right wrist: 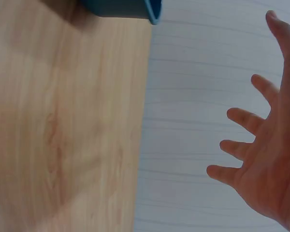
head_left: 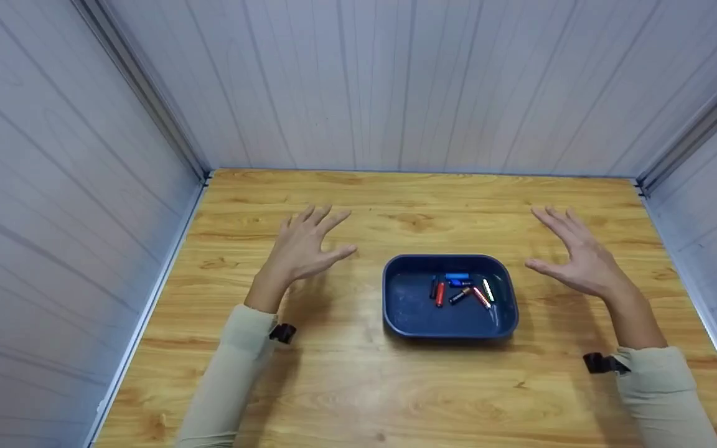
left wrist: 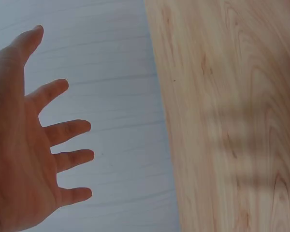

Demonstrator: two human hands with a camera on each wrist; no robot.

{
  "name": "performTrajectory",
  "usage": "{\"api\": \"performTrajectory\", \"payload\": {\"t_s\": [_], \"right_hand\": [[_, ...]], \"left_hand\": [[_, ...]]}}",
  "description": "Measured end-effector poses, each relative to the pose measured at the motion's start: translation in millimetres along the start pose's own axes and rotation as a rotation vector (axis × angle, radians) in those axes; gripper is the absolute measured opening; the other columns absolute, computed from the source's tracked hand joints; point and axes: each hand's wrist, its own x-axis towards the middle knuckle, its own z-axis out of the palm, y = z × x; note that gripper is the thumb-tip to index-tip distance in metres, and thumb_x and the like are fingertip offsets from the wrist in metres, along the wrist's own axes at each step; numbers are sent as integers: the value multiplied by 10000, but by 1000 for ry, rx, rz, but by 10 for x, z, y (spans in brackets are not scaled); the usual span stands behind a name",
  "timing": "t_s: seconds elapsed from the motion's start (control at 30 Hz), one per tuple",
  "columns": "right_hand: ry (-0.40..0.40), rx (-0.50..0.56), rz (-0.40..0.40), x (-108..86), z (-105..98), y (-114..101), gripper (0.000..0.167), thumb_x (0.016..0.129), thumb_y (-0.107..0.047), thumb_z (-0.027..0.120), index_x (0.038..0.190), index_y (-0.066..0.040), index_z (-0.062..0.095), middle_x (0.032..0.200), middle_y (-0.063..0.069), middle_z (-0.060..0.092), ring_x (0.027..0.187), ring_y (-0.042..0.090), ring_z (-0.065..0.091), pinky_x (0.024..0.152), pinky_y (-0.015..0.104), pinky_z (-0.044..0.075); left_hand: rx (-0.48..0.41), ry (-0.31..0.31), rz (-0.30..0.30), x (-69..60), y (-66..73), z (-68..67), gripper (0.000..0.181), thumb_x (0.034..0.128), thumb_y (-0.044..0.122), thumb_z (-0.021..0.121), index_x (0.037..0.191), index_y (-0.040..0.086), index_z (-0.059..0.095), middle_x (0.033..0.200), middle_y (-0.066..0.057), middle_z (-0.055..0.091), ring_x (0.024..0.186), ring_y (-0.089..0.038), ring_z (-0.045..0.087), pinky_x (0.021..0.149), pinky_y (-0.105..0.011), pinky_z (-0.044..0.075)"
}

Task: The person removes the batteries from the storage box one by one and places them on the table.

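A dark blue rectangular tray (head_left: 408, 311) rests on the wooden table, holding several small batteries: a red one (head_left: 440, 294), a light blue one (head_left: 457, 275), a silvery one (head_left: 488, 290) and others, some touching. To the tray's left the left hand (head_left: 305, 249) hovers over the table with fingers spread, touching nothing. The right hand (head_left: 582, 261) hovers similarly on the tray's right side, its fingers apart and nothing held. In the left wrist view the left hand (left wrist: 26, 150) shows an empty palm. The right wrist view has the empty right hand (right wrist: 270, 150) and the tray's corner (right wrist: 123, 9).
The wooden table (head_left: 358, 398) is bordered by a pale panel at the back (head_left: 371, 87) and pale side panels at left (head_left: 53, 186) and right (head_left: 707, 205). Small black devices (head_left: 282, 333) are strapped at both wrists.
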Motion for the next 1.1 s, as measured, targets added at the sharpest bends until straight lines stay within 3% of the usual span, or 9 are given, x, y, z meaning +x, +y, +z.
{"api": "performTrajectory", "payload": {"t_s": [0.33, 0.57, 0.7, 0.93, 1.1], "right_hand": [[-97, 102, -69, -101, 189, 107, 1022, 908, -340, 937, 1767, -312, 383, 1836, 225, 350, 1695, 649, 172, 1189, 975, 181], [-149, 144, -152, -145, 355, 212, 997, 903, -209, 948, 1747, -246, 420, 1785, 257, 412, 1644, 631, 296, 1189, 920, 270], [-168, 151, -141, -176, 420, 263, 959, 930, -232, 932, 1743, -244, 425, 1767, 220, 452, 1610, 557, 389, 1184, 879, 321], [-211, 149, -119, -216, 507, 319, 894, 959, -314, 914, 1718, -180, 463, 1756, 197, 489, 1607, 551, 420, 1189, 876, 351], [-221, 199, -119, -249, 555, 326, 878, 944, -271, 930, 1697, -166, 490, 1727, 180, 541, 1569, 527, 465, 1203, 846, 371]], "left_hand": [[-133, -71, 88, 81, 177, 57, 750, 1076, 673, 609, 1732, 342, 461, 1773, -153, 495, 1651, -474, 450, 1299, -783, 352], [-285, -169, 112, 143, 283, 136, 697, 1090, 612, 641, 1726, 388, 460, 1783, -103, 493, 1670, -414, 440, 1342, -735, 328], [-332, -216, 147, 190, 334, 181, 686, 1094, 598, 651, 1721, 388, 466, 1742, -78, 555, 1636, -366, 503, 1327, -685, 388], [-505, -388, 226, 257, 356, 256, 642, 1125, 467, 663, 1709, 253, 506, 1698, -128, 599, 1574, -406, 559, 1296, -684, 432], [-522, -403, 259, 298, 386, 316, 625, 1131, 423, 663, 1701, 211, 517, 1700, -143, 594, 1558, -375, 584, 1293, -651, 451]]}}
